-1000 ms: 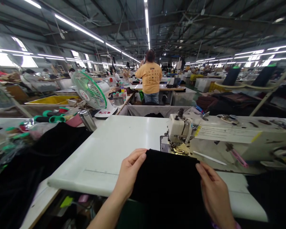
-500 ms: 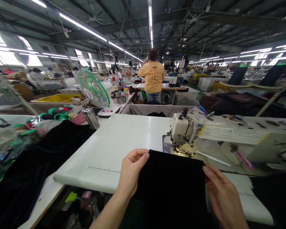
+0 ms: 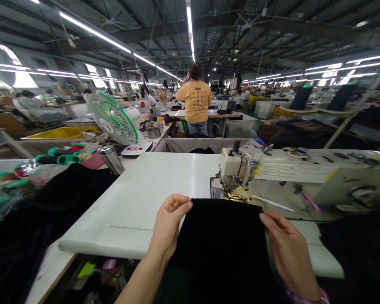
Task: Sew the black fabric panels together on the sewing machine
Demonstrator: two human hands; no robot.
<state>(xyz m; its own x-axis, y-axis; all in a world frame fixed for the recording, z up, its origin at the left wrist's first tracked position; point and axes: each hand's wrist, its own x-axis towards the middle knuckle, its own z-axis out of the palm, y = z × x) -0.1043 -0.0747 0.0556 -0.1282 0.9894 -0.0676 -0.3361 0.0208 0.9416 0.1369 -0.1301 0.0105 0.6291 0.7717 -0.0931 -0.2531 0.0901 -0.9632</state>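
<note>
Both hands, left hand (image 3: 169, 226) and right hand (image 3: 286, 249), pinch the black fabric (image 3: 223, 236) edge; next, feeding it toward the presser foot (image 3: 237, 195) at twelve o'clock needs alignment.

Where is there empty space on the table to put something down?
The white tabletop is bare between the black fabric piece, the steel flask and the cream sewing machine. The left side is crowded with a dark cloth pile.
</note>
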